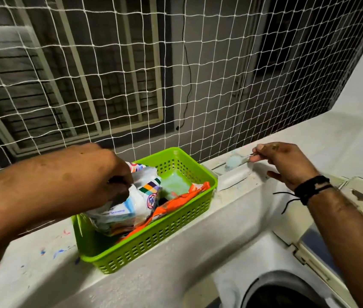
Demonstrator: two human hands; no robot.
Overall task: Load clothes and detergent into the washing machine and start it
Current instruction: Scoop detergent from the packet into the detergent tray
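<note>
My left hand point(111, 174) grips the white detergent packet point(129, 205) inside the green basket point(153, 245) on the ledge point(42, 263). Rightward, my right hand point(284, 163) pinches a scoop point(236, 162). The washing machine's drum point(287, 294) lies below, right, nearer that hand.

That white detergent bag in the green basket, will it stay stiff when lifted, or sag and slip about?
Probably floppy: the white detergent bag is crumpled where the left hand pinches its top. It looks partly full, so its contents would likely slump downward. The glossy film may be somewhat slippery, though a pinch on bunched film should hold. The green basket may shift slightly.
</note>
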